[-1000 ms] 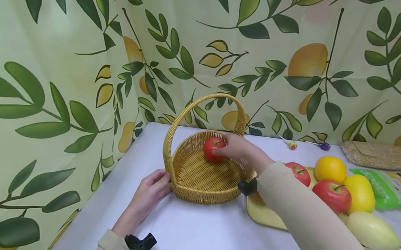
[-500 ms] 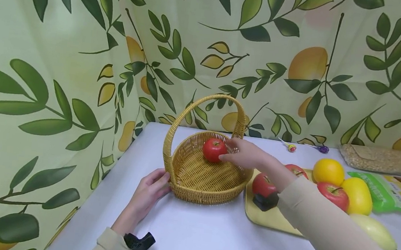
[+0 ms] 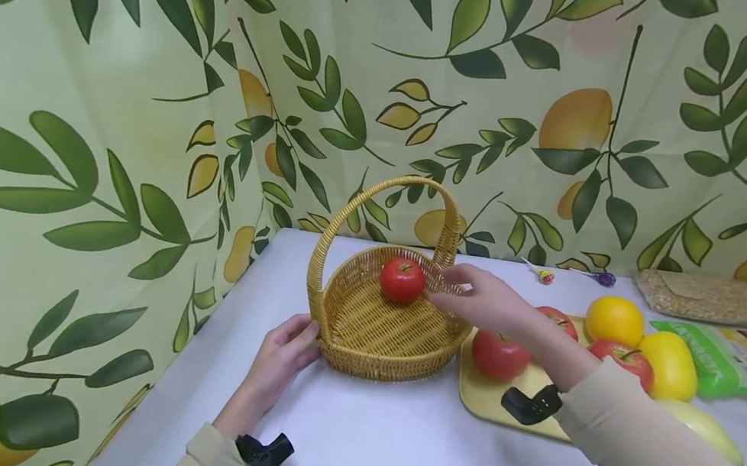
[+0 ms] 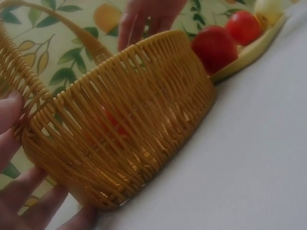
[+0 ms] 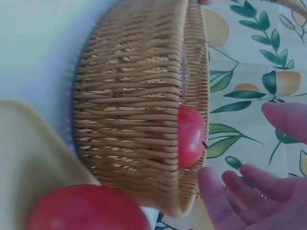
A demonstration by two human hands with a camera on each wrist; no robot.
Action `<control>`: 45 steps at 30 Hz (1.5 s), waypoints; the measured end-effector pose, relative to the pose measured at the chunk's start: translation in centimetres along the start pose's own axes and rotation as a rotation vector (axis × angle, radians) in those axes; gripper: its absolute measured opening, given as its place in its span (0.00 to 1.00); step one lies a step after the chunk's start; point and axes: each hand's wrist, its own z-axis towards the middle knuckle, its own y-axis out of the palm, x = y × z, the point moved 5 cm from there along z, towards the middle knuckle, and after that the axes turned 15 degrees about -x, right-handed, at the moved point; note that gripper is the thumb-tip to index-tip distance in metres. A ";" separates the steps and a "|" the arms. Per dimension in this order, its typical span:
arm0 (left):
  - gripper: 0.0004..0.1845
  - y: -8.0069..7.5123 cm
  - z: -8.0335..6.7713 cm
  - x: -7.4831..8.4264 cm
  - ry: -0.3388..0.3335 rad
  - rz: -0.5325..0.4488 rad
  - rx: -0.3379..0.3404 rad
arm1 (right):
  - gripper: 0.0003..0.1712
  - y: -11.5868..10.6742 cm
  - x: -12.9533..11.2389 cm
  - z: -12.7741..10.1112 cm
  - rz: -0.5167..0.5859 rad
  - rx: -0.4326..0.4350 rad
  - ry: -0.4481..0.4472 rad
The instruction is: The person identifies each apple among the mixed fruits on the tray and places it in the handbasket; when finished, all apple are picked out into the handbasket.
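A wicker basket [image 3: 378, 365] with a tall arched handle stands on the table, and one red apple [image 3: 403, 280] lies inside it toward the back. My left hand [image 3: 283, 357] holds the basket's left side. In the left wrist view its thumb [image 4: 10, 112] is at the handle's base, while the fingers spread along the outer wall. Over the basket's right rim is my right hand [image 3: 485, 301], fingers apart and nothing between them. The right wrist view shows that hand's fingers [image 5: 249, 196] just beyond the rim, apart from the apple.
Right of the basket, a yellow tray [image 3: 488, 411] carries several red apples [image 3: 500, 355], an orange [image 3: 615, 319], a yellow fruit [image 3: 668, 366] and a pale pear-shaped fruit [image 3: 704, 430]. Behind lie two lollipops [image 3: 544, 276], a bag of grains [image 3: 712, 298] and a green packet [image 3: 711, 364].
My right hand has let go of the apple in the basket and moved right, toward the rim, its fingers opening. The left hand and basket keep their place.
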 end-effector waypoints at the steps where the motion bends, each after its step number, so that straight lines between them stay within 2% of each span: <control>1: 0.24 0.0 -0.1 -0.1 0.000 -0.001 0.005 | 0.41 0.1 0.1 -0.5 0.005 0.005 0.003; 11: 0.24 0.2 -0.2 0.3 0.031 0.000 0.022 | 0.43 -0.2 1.9 -4.1 0.047 0.082 0.048; 17: 0.24 0.3 0.1 0.3 0.015 0.001 0.007 | 0.41 0.0 3.6 -6.1 0.005 0.096 0.109; 27: 0.24 0.4 0.2 0.4 0.019 0.006 0.014 | 0.36 0.4 5.0 -8.3 -0.106 0.222 0.046; 34: 0.24 0.3 0.1 0.4 0.022 0.026 0.019 | 0.35 0.6 6.0 -9.0 -0.221 0.311 0.055; 39: 0.24 0.2 0.0 0.3 0.017 0.023 0.018 | 0.44 0.7 6.9 -8.8 -0.258 0.313 0.092; 45: 0.23 0.2 0.1 0.3 0.016 0.016 0.022 | 0.54 1.2 8.0 -8.2 -0.233 0.255 0.167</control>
